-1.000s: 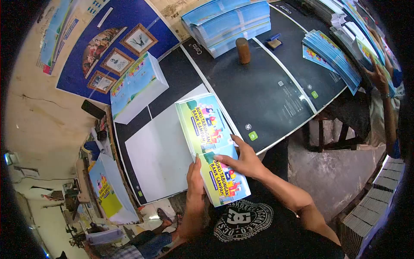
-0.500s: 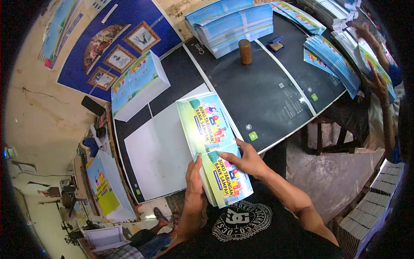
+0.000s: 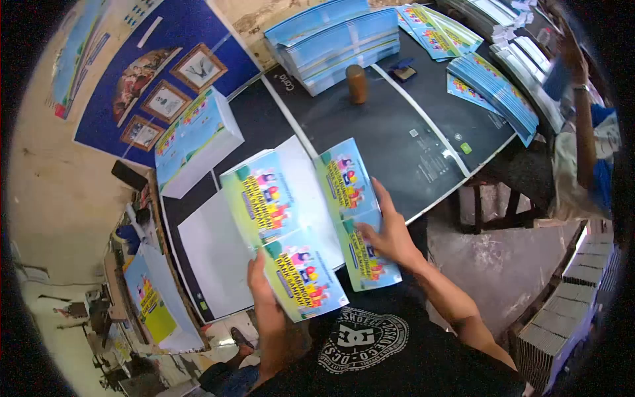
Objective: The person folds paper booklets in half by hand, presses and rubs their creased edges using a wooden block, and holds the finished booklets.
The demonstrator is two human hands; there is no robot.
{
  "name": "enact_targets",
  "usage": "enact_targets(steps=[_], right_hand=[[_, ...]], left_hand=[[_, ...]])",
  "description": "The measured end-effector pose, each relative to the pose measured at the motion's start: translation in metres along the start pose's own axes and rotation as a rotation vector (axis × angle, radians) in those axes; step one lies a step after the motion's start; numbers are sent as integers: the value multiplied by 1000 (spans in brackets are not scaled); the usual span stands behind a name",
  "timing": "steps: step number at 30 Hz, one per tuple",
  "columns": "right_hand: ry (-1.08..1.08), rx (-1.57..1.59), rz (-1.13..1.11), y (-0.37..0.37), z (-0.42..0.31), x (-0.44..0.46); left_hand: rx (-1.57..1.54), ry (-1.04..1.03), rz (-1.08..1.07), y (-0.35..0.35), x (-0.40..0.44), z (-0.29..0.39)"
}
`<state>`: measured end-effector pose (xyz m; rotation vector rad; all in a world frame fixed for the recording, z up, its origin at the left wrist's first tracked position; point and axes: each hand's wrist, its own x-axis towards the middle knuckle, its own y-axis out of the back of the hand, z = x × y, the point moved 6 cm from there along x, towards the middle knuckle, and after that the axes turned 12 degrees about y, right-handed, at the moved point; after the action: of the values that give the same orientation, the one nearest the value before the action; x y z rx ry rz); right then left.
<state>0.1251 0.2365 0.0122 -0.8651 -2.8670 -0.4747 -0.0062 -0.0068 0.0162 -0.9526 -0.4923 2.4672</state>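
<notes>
My left hand (image 3: pixel 266 281) grips the lower left edge of a colorful printed booklet (image 3: pixel 281 231). Two copies of a cover reading "Buku Tabungan Bank Sampah" run along its length. A second booklet (image 3: pixel 350 192) with the same print is in my right hand (image 3: pixel 395 241), the thumb on its face and the fingers behind. The two booklets are apart, side by side and tilted, above a white sheet (image 3: pixel 218 255) on the black table (image 3: pixel 390 142). The fingers of my left hand are mostly hidden behind its booklet.
A thick stack of printed sheets (image 3: pixel 211 142) stands at left, and a taller banded stack (image 3: pixel 344 56) at the back. Near it are a brown cylinder (image 3: pixel 357 85) and a dark blue stamp-like object (image 3: pixel 402 71). Fanned booklets (image 3: pixel 496 92) lie at right, beside another person's arm (image 3: pixel 582 112).
The booklets, held together before, are now separated: one has moved left with my left hand, the other stays in my right. At far right, the other person's hands have shifted away from the booklets.
</notes>
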Motion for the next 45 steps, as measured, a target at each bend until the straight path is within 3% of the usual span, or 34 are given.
enact_targets(steps=[1, 3, 5, 7, 11, 15, 23, 27, 32, 40, 43, 45], right_hand=[[-82, 12, -6, -1, 3, -1], [370, -198, -8, -9, -7, 3], [37, 38, -166, -25, -9, 7], [-155, 307, -133, -42, 8, 5], [-282, 176, -265, -37, -19, 13], [-266, 159, -225, -35, -21, 12], [-139, 69, -114, -45, -20, 6], [-95, 112, -53, -44, -22, 2], [-183, 274, -136, -44, -23, 2], [-152, 411, -181, -48, -20, 7], [-204, 473, -232, -48, -22, 7], [-210, 486, -257, -47, -22, 6]], left_hand=[[25, -18, 12, -3, -2, 1], [74, -59, 35, -8, -4, 5], [73, -56, -64, -3, 9, -4], [59, -51, -69, -11, 16, -15], [196, 11, -46, -30, 19, -30], [117, 81, -105, -45, 18, -34], [144, 105, 50, -46, 12, -32], [65, 83, 21, -71, -2, -27], [-193, 201, -274, -53, 7, -51], [-189, 96, -352, -54, 7, -47], [-242, 121, -262, -50, 11, -48], [-65, 65, -48, -51, 3, -41]])
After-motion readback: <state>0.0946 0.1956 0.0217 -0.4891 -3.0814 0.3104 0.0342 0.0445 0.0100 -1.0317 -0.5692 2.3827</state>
